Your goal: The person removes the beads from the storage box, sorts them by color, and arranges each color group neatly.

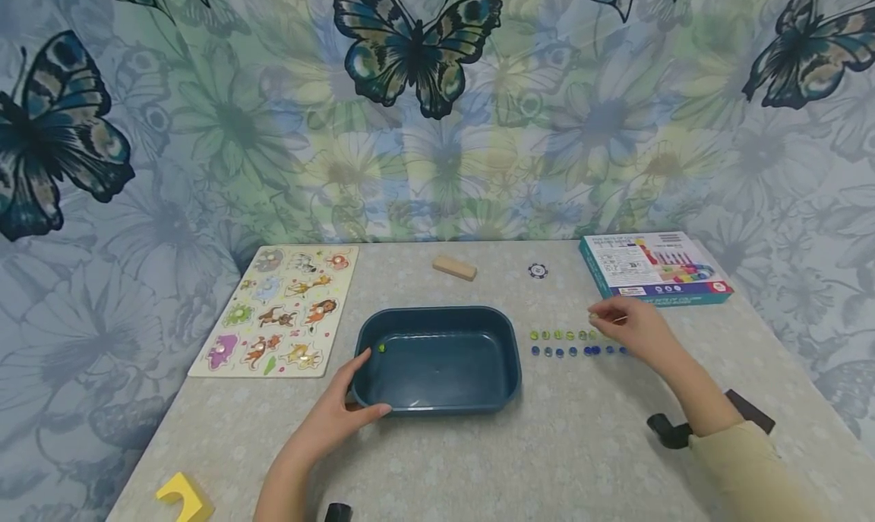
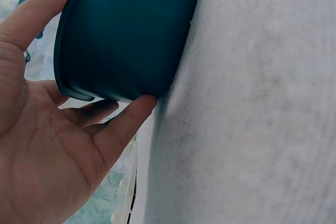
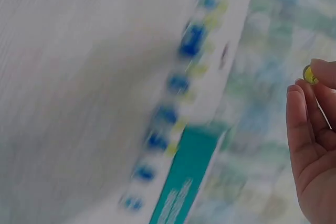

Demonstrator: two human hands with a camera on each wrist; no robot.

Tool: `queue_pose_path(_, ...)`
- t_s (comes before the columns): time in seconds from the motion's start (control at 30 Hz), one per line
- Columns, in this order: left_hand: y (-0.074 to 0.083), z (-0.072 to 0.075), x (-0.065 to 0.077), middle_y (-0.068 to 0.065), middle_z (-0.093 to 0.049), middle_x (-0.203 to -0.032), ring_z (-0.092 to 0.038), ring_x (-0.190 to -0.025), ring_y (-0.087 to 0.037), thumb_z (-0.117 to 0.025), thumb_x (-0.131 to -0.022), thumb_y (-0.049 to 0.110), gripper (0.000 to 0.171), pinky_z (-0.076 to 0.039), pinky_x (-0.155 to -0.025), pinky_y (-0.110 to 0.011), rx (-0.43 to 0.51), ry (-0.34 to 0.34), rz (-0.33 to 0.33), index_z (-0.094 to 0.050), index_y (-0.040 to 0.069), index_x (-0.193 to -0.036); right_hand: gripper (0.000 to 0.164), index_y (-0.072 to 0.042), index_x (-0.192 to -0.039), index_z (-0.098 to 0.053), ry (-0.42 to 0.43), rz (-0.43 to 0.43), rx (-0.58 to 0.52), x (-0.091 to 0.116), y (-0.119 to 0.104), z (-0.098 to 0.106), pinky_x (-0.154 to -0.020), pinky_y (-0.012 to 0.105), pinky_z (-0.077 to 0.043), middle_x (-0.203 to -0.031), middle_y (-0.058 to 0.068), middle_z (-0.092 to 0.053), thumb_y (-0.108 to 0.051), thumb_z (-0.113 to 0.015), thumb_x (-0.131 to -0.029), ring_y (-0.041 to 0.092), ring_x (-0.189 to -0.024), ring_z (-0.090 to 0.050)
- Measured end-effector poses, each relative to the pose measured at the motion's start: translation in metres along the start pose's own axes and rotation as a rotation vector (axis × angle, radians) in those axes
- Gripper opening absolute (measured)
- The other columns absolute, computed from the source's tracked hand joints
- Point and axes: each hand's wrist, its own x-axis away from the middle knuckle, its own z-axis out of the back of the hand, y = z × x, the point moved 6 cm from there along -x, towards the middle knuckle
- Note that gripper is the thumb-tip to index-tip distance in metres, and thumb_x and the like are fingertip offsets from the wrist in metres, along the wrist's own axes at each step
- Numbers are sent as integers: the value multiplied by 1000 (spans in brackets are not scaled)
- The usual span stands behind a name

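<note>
A dark blue plastic basin (image 1: 437, 362) stands in the middle of the table, with one small green bead (image 1: 382, 348) inside near its left wall. My left hand (image 1: 333, 416) holds the basin's left end, thumb at the front rim and fingers round the side; the left wrist view shows them against the outer wall. Above the bead rows, my right hand (image 1: 636, 326) pinches a yellow-green glass bead (image 3: 308, 74) between thumb and fingertips. Below it lie a row of yellow-green beads (image 1: 559, 335) and a row of blue beads (image 1: 560, 352), partly hidden by the hand.
An animal puzzle board (image 1: 280, 313) lies left of the basin. Behind are a wooden block (image 1: 454, 268), a poker chip (image 1: 538, 271) and a boxed toy (image 1: 656, 267). A yellow arch block (image 1: 184, 498) sits front left; a black object (image 1: 668, 431) lies by the right forearm.
</note>
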Motion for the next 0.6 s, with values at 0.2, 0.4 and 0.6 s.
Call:
queue_pose_path(0.2,1,1,0,-12,-12,-154,-22,-136,-40,-77,-77,36,92,-46,-92,-43,-11,9,8,-20,25,-149,32,0,-109,-64,-49,-139,117,8,59,27,-72,38,-51,-95,11,-65,-26,-62,-90,25,-86,-59)
queue_pose_path(0.4,1,1,1,-14,-10,-154,-20,-136,-43,-76,-78,35,92,-45,-93,-44,-7,3,-4,-19,24,-149,27,2,-103,-65,-115,-191,136,7,89,25,-68,34,-49,-87,9,-65,-19,-64,-88,20,-77,-55)
queue_pose_path(0.6,0,-1,-1,-14,-9,-154,-20,-136,-43,-75,-78,36,92,-45,-92,-44,-3,-10,-11,-18,23,-149,26,2,-102,-65,-158,-256,139,6,101,17,-70,36,-49,-87,9,-64,-19,-66,-86,20,-77,-54)
